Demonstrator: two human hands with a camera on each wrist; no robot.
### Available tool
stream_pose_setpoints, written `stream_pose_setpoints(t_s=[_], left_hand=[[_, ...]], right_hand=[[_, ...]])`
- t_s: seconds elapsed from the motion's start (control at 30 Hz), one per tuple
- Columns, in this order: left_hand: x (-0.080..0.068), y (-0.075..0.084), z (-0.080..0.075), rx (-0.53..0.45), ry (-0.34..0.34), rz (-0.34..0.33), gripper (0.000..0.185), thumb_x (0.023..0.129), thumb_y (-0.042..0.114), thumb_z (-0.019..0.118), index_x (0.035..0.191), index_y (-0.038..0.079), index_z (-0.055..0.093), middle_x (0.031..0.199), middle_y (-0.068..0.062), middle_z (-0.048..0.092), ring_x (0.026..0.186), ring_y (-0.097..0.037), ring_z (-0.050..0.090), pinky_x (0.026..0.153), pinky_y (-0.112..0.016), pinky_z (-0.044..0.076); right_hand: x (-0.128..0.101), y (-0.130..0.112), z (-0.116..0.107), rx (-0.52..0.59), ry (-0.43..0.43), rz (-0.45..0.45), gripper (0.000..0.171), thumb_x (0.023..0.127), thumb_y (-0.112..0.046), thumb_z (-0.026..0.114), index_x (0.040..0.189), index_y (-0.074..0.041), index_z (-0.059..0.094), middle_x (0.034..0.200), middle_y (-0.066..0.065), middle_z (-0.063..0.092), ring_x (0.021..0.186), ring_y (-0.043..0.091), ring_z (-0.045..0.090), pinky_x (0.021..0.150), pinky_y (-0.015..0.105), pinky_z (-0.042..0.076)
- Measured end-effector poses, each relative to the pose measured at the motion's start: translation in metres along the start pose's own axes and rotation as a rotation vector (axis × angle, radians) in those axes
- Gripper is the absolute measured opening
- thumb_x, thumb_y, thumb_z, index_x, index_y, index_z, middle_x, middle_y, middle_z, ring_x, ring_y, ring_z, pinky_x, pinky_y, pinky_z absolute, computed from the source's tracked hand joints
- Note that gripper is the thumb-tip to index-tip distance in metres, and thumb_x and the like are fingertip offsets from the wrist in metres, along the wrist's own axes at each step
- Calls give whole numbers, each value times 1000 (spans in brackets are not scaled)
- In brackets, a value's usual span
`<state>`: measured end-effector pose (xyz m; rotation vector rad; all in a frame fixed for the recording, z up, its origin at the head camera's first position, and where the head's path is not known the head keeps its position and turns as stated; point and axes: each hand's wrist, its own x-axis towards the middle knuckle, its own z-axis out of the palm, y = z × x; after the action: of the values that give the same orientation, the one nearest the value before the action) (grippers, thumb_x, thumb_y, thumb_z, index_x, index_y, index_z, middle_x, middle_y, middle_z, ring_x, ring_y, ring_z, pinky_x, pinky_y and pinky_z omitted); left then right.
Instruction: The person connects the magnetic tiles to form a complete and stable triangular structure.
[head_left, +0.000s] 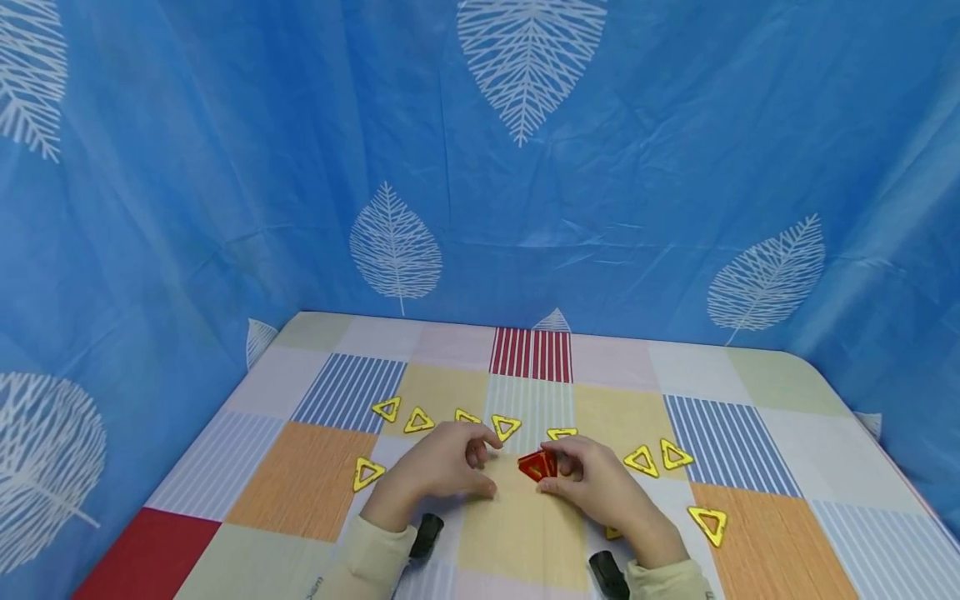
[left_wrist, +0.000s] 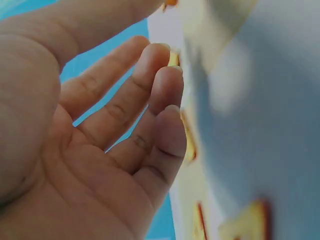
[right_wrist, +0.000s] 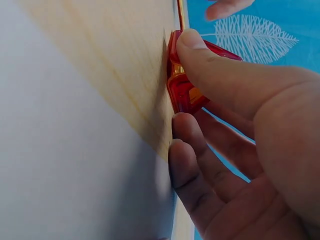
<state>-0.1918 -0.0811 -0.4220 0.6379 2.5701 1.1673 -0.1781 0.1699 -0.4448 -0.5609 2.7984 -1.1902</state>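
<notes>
Head view shows a person's two hands over a desk (head_left: 517, 542) spread with a patchwork cloth. Thumb and fingers of the right hand (head_left: 592, 479) pinch glossy red pieces (head_left: 534, 465) near the middle of the cloth; how many is hard to tell. Opposite, the left hand (head_left: 453, 462) holds nothing, its fingers loosely bent and thumb apart, a gap separating it from the red. Yellow triangles (head_left: 507, 418) lie flat in a loose arc beyond and beside both hands. Behind the desk hangs a blue curtain (head_left: 637, 208) printed with white leaves.
</notes>
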Motion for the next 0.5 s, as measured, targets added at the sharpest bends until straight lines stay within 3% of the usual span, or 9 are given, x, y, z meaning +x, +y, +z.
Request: stream_pose_setpoints(t_s=[0.3,0.5], left_hand=[[-22,-29,-29,42,34,-52,48,71,13,93,115,10,72,96,1,61,89,-21,55,76,-37,48],[-43,-47,-48,-5,54,-188,53,62,6,96,109,13,74,109,1,63,106,-23,55,94,-47,45]], right_hand=[[-1,1,2,10,0,53,50,80,-23,87,123,-3,70,85,-1,54,74,16,50,63,26,44],[0,1,2,10,-3,40,50,81,-23,86,124,-3,69,86,-1,54,75,16,50,63,26,44]])
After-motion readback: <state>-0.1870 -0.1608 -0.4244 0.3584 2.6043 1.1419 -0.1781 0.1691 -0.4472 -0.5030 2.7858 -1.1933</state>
